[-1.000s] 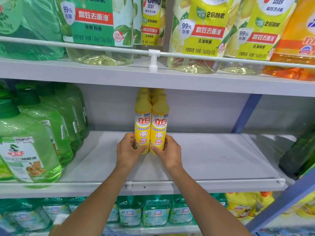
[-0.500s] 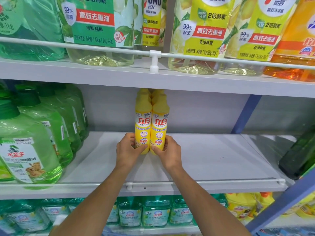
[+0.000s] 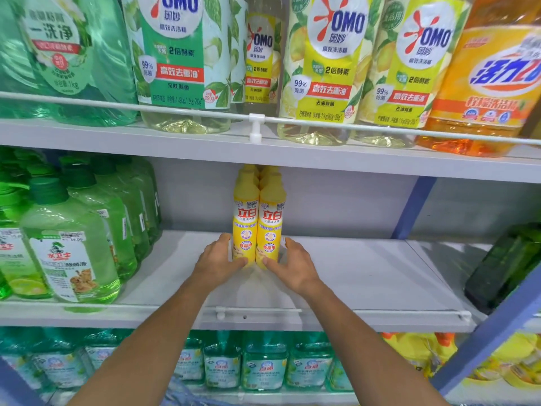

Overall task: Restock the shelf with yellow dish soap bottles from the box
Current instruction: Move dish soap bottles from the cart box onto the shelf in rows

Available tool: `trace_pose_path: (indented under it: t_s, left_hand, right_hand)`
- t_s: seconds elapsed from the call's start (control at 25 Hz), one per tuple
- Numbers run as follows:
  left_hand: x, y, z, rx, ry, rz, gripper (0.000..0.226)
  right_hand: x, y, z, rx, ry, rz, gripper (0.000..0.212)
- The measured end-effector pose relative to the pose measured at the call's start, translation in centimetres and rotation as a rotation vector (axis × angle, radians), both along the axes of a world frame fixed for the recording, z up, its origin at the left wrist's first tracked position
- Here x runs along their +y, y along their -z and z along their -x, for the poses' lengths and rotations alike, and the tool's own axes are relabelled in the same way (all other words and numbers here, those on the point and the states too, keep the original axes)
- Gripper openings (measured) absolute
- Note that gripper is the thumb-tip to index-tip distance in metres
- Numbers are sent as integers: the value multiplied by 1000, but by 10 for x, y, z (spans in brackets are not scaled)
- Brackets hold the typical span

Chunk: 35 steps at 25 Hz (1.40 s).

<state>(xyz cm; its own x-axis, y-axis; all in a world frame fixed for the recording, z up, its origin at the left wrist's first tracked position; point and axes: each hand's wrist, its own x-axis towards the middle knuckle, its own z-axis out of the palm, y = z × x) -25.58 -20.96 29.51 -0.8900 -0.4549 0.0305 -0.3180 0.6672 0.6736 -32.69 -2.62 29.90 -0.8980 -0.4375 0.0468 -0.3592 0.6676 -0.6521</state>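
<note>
Yellow dish soap bottles (image 3: 259, 230) stand paired on the middle shelf (image 3: 366, 273) in the head view. The left hand (image 3: 219, 259) wraps one base and the right hand (image 3: 292, 265) cups the other, though I cannot tell whether it grips. Placing looks nearly done; the next move calls for letting go without tipping them.

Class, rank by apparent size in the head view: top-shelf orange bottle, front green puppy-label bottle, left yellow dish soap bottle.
1. orange bottle, though cropped.
2. green puppy-label bottle, nearer the camera.
3. yellow dish soap bottle.
</note>
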Motion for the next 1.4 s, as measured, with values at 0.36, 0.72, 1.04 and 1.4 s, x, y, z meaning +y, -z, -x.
trace_pose_path:
  t_s: [0.36, 0.72, 1.04, 1.4]
  left_hand:
    - [62, -31, -83, -289, 318, 699, 74]
    - [124, -21, -199, -229, 323, 725, 73]
    - [173, 77, -304, -388, 430, 622, 72]
    - [229, 197, -308, -591, 527, 445, 70]
  right_hand:
    - [61, -33, -50, 375, -317, -460, 80]
    - [149, -19, -175, 351, -212, -587, 85]
    - [214, 70, -289, 195, -172, -639, 83]
    - [263, 185, -306, -99, -150, -688, 80]
